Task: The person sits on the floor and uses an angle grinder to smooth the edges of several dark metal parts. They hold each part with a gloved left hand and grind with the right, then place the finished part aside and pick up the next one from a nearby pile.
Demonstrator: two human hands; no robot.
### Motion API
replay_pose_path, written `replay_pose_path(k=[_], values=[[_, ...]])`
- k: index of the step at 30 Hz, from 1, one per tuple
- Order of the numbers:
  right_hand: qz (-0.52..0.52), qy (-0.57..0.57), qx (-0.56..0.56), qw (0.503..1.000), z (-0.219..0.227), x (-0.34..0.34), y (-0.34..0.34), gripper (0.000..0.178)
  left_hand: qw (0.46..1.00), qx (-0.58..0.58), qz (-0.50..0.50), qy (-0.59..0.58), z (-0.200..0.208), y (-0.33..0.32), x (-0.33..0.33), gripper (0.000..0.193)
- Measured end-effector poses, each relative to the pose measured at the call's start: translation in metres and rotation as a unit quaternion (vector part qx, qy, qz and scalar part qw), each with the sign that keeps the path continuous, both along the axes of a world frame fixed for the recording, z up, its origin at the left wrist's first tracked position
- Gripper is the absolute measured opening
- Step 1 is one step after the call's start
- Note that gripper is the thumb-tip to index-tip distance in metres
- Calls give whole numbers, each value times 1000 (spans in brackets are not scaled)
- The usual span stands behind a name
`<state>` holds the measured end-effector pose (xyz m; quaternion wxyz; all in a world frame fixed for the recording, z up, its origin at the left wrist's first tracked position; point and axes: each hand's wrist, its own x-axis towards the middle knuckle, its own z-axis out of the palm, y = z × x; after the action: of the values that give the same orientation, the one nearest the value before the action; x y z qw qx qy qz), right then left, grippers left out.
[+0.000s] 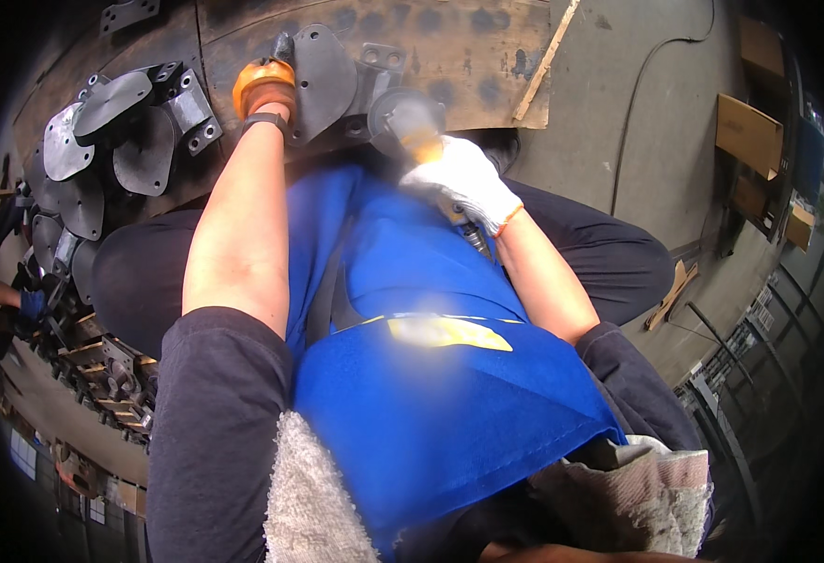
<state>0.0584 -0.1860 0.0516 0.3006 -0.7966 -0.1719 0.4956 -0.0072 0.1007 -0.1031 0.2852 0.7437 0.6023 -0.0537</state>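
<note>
A dark grey metal bracket (325, 83) with a rounded, drilled plate lies on the worn wooden board in front of me. My left hand (266, 86), in an orange glove, is closed around the left side of this bracket. My right hand (468, 183) wears a white glove and grips an angle grinder (424, 146), whose hose fitting shows below the hand. The grinder's round disc, blurred, is over the bracket's right end; whether it touches the metal I cannot tell. A blue apron covers my lap.
Several similar metal brackets (116, 108) are piled to the left. The wooden board (473, 70) carries dark round marks, and a thin wood strip (548, 61) lies at its right edge. A cable (629, 113) and cardboard boxes (748, 136) are farther right. Another person's arm (1, 294) shows at far left.
</note>
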Motion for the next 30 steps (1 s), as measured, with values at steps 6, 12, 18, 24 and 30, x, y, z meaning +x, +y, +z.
replay_pose_path(k=[6, 12, 18, 24, 30], values=[[-10, 23, -33, 999, 11, 1, 8, 34, 1000, 8, 14, 10, 5, -4, 1, 62], [-38, 36, -12, 999, -2, 3, -8, 32, 996, 52, -58, -36, -78, 22, -20, 66], [-61, 93, 8, 994, 1, 2, -11, 27, 980, 28, -162, 111, -57, 19, -13, 55], [-113, 159, 61, 979, -7, 6, 1, 25, 999, -31, -21, 12, 14, -5, 1, 82], [-144, 234, 59, 960, -4, 5, -7, 22, 999, 12, -34, -3, -4, -2, -8, 58]])
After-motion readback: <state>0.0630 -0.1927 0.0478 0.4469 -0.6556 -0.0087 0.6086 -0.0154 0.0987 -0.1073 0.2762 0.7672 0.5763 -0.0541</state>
